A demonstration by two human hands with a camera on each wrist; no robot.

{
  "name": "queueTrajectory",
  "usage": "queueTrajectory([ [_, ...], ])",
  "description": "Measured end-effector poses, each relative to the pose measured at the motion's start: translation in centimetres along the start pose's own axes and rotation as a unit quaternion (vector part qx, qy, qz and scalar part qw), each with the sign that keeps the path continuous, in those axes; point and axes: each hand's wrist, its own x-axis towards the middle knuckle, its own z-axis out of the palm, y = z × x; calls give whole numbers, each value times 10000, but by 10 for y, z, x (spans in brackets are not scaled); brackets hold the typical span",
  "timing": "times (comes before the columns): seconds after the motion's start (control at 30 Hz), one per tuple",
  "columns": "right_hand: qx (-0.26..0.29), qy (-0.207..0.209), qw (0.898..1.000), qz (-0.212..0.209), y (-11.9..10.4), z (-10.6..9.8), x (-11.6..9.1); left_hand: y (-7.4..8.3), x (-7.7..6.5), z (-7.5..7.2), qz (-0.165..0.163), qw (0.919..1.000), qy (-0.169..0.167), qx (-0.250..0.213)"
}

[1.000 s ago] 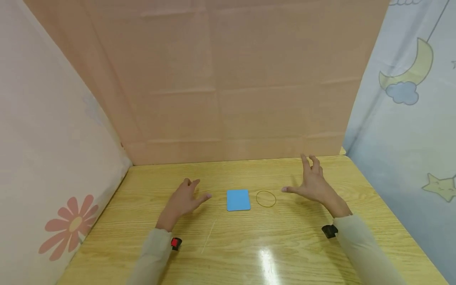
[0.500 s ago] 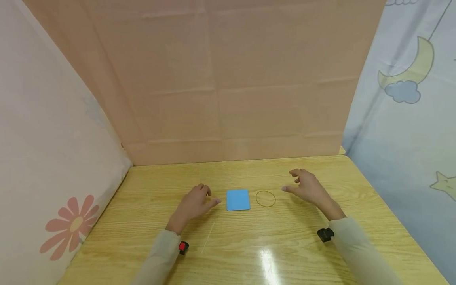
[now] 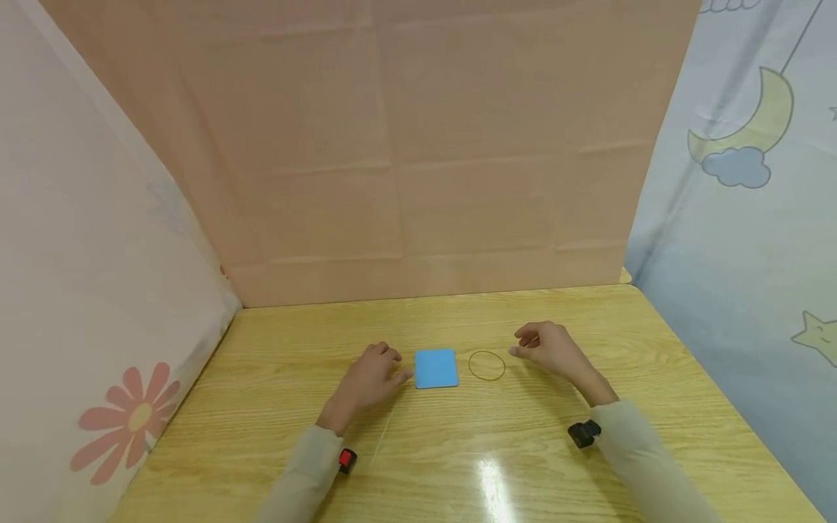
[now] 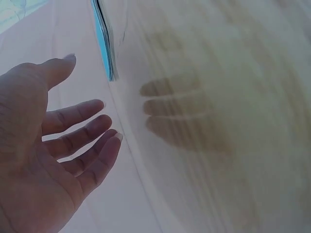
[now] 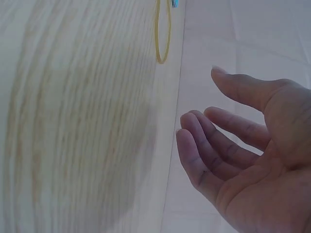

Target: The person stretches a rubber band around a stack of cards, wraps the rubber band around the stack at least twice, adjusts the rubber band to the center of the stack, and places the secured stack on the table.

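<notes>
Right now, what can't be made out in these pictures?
Head: underside of the blue stack, hidden by its top.
Head: sleeves, cut off by the bottom edge.
Left wrist: the blue stack's layers, too thin to count.
Right wrist: yellow band, cropped by the top edge.

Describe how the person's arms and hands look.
The left sleeve and right sleeve are pale beige. The left wrist device is black with a red patch; the right wrist device is black, no red showing. The left hand and right hand show no gloves or rings.
</notes>
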Motion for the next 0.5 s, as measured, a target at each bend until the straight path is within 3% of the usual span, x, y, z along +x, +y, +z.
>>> queueTrajectory([
  [0.27,96,-167,9998,92,0,8,3,2,3,3,6,10000,-48,-58],
  [0.5,255,-456,9985,172,1,18,7,8,6,4,-41,9992,-336,-188],
])
